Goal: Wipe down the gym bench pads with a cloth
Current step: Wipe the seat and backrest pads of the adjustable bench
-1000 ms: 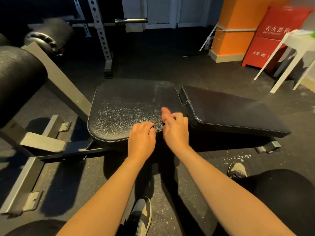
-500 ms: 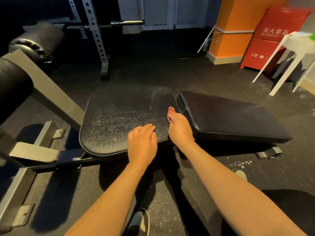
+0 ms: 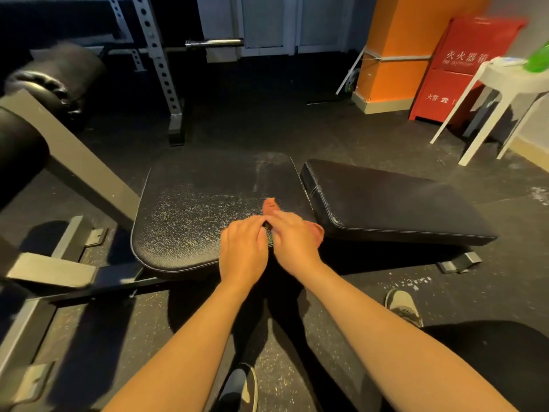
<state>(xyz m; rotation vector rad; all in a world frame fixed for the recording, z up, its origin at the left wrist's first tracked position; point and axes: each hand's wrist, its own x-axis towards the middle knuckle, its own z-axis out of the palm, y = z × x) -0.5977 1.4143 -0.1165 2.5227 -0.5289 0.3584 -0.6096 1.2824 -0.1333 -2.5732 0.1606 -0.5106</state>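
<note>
Head view is showing both grips sitting together on the near right corner of the seat pad (image 3: 202, 209), right by the gap to the back pad (image 3: 401, 209). The left grip (image 3: 243, 251) is resting knuckles-up with its fingers curled. The right grip (image 3: 294, 236) is touching it, with one fingertip (image 3: 269, 203) poking out toward the far side.

Honest answer on state: I'm not managing to tell whether either grip is pinching anything. A small dark scrap (image 3: 267, 226) is peeking out between them, but I'm not calling that a cloth. I'm not seeing the cloth anywhere in shot, so if it's here, it's hiding under the hands.

I'm reading this as the wipe getting going on the seat pad, which is looking speckled with pale dust and is carrying a pale streak (image 3: 261, 173) near its far right edge. The next move, I'm guessing, is calling for a firm sweep left and far across that pad, then hopping the gap to the back pad.

Counting up:
- two flat pads
- two roller pads (image 3: 20, 150) at the left
- two grips
- two shoes (image 3: 404, 307)
- one white stool (image 3: 511, 81) and one red box (image 3: 463, 69) far right
- zero cloths on show
</note>
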